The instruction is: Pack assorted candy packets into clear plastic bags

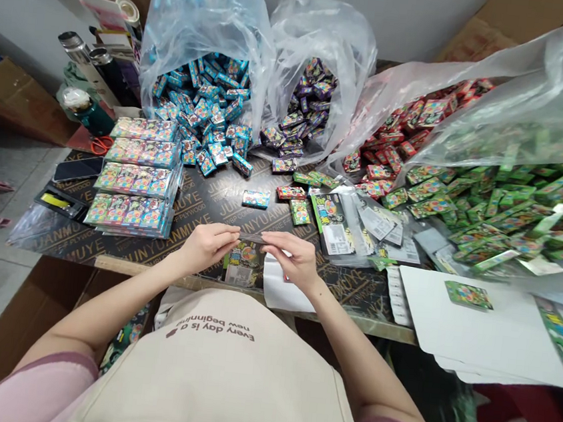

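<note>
Close to the table's front edge, both hands pinch the top edge of a clear plastic bag (pixel 243 264) with a printed card in it. My left hand (pixel 210 244) grips its left corner and my right hand (pixel 294 256) its right, so the bag hangs between them. Just beyond lie a blue small box (pixel 255 199), a red small box (pixel 291 192) and a green small box (pixel 301 212). A white sheet (pixel 284 285) lies under my right hand. Several clear bags with printed cards (pixel 333 226) are spread to the right of that hand.
Large plastic bags spill blue boxes (pixel 212 106), purple boxes (pixel 310 103), red boxes (pixel 412 121) and green boxes (pixel 509 195) along the back. Stacked filled packs (pixel 133 182) stand at the left, near a phone (pixel 78 169) and scissors (pixel 101 145). White cardboard sheets (pixel 495 327) overhang the right front edge.
</note>
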A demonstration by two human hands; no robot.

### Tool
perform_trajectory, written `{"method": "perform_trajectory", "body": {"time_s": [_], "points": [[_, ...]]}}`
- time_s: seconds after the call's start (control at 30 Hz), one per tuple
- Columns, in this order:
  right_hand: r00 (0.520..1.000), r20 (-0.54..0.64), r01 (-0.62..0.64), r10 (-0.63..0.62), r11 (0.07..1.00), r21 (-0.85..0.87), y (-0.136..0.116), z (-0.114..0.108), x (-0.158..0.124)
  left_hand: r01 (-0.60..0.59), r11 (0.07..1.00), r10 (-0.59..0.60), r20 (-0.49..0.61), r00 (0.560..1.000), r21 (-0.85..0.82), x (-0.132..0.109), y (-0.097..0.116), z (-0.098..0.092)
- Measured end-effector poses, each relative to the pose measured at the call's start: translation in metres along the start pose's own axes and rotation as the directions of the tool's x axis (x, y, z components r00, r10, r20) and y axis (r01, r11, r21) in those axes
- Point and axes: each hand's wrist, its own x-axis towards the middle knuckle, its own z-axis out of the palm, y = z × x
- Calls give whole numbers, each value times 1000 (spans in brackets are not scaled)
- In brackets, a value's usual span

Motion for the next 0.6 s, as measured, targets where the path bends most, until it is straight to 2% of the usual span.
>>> {"method": "perform_trajectory", "body": {"time_s": [0.1,0.2,0.27,0.37,0.5,0.53,0.6], "points": [[998,29,55,-54,998,-15,1,2,-4,-10,1000,10,7,1000,-4,1,-2,4],[998,37,49,-48,999,-21,1,3,-4,-33,997,35,29,999,-76,4,-3,8],[998,44,-34,34,999,17,3,6,-8,-6,992,10,31,999,-130,4,-7,9],[967,91,-250,239,958,140,12,22,-23,116,974,-125,-38,991,-197,0,-19,4],[883,249,-452,398,864,223,28,61,-46,276,933,-326,-218,920,-229,-10,-30,-7],[879,234,-465,414,854,234,30,69,-47,298,928,-352,-268,897,-221,-12,-31,-10],[901,125,-433,415,868,241,31,77,-39,328,927,-374,-370,850,-183,-17,-30,-17]]}}
